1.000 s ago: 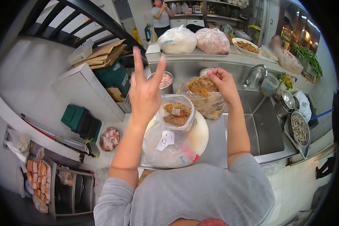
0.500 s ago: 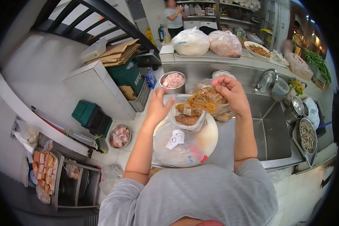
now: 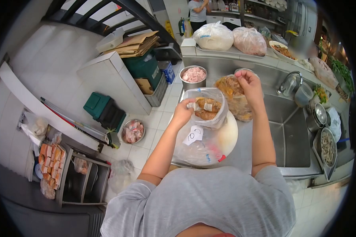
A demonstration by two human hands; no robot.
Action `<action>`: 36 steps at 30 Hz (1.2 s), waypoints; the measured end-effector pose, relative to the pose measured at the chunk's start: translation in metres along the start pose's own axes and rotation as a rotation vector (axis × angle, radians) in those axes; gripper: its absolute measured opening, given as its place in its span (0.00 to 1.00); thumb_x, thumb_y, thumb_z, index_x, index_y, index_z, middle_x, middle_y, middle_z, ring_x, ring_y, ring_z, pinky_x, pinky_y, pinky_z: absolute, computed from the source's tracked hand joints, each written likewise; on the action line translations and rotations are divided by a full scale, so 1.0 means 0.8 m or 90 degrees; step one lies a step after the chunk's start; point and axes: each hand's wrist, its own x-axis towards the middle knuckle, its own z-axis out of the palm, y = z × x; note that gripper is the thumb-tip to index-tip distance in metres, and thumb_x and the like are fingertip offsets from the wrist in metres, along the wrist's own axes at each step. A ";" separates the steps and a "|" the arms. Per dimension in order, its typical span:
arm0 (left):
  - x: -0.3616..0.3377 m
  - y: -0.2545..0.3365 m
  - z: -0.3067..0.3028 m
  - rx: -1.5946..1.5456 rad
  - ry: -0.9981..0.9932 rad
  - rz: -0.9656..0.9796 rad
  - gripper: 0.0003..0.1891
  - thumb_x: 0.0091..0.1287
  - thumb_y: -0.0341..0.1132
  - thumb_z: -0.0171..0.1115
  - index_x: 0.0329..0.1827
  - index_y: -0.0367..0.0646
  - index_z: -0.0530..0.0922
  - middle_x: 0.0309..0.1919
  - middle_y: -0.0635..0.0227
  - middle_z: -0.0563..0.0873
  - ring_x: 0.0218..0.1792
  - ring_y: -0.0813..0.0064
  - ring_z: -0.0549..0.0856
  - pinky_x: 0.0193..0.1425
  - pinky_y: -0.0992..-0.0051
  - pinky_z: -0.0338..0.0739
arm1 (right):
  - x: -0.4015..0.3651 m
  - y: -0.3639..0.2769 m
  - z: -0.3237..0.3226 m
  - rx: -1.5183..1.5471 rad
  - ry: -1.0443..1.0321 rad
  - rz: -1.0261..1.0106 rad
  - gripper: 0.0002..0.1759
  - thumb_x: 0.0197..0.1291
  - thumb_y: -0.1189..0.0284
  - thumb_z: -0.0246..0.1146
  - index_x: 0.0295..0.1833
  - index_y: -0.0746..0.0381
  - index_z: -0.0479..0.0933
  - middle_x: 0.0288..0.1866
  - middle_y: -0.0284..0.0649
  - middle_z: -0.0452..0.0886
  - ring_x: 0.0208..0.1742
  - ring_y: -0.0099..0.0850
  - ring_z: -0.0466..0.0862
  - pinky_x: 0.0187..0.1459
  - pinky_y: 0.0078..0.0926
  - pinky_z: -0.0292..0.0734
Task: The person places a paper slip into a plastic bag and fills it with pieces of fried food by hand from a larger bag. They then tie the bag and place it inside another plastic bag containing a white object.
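My left hand (image 3: 182,113) pinches the left edge of an open clear plastic bag (image 3: 217,120), which stands on a round white board (image 3: 230,138). Inside the bag lie brown food packets (image 3: 207,108), one bearing a small white label. My right hand (image 3: 249,83) has its fingers closed on the top of a knotted-looking bag of orange-brown food (image 3: 230,86), held behind and right of the open bag. Another bag of brown food (image 3: 241,110) rests just below it. A paper marked with handwritten figures (image 3: 193,135) lies on flattened plastic at the board's front.
A steel pot of minced meat (image 3: 194,75) stands behind the board. To the right is a sink (image 3: 290,134) with a tap (image 3: 290,79). Large filled bags (image 3: 214,36) sit on the ledge, with a person (image 3: 197,14) beyond. A bowl of meat (image 3: 133,131) is on the floor.
My left hand has gone from open beside the clear bag to gripping its edge. My right hand has drawn the orange-brown bag away from over it, to the right. The view has shifted.
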 end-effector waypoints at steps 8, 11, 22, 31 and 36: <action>-0.011 0.015 0.004 0.041 0.041 0.057 0.32 0.51 0.25 0.56 0.65 0.35 0.68 0.54 0.51 0.80 0.30 0.73 0.81 0.41 0.75 0.76 | 0.013 0.167 -0.052 -0.568 -0.109 0.037 0.10 0.59 0.76 0.55 0.43 0.67 0.78 0.31 0.35 0.82 0.34 0.22 0.81 0.37 0.20 0.75; -0.015 0.022 0.009 -0.011 0.041 0.079 0.33 0.53 0.23 0.54 0.67 0.38 0.66 0.46 0.60 0.74 0.27 0.77 0.76 0.38 0.77 0.72 | -0.001 0.129 -0.034 -0.267 -0.146 0.035 0.12 0.58 0.74 0.57 0.44 0.64 0.81 0.34 0.41 0.84 0.37 0.27 0.84 0.40 0.24 0.77; -0.022 0.023 0.029 -0.003 0.025 0.253 0.34 0.54 0.17 0.48 0.70 0.39 0.63 0.70 0.66 0.64 0.35 0.85 0.75 0.37 0.86 0.70 | -0.023 0.109 0.116 -0.826 -0.510 0.101 0.41 0.48 0.51 0.68 0.66 0.56 0.64 0.63 0.52 0.70 0.61 0.46 0.73 0.57 0.56 0.67; -0.040 0.040 0.018 -0.043 0.024 0.191 0.36 0.53 0.14 0.47 0.70 0.42 0.63 0.72 0.67 0.63 0.34 0.87 0.74 0.36 0.86 0.69 | -0.083 0.131 0.137 -0.959 -0.293 -0.165 0.26 0.56 0.59 0.59 0.59 0.56 0.68 0.58 0.55 0.70 0.57 0.49 0.72 0.55 0.62 0.63; -0.042 0.034 0.020 -0.038 0.012 0.234 0.36 0.53 0.14 0.47 0.70 0.42 0.63 0.72 0.67 0.64 0.32 0.88 0.73 0.34 0.86 0.69 | -0.099 0.141 0.130 -0.999 -0.160 -0.261 0.20 0.58 0.65 0.55 0.57 0.55 0.69 0.54 0.51 0.72 0.55 0.48 0.73 0.50 0.61 0.65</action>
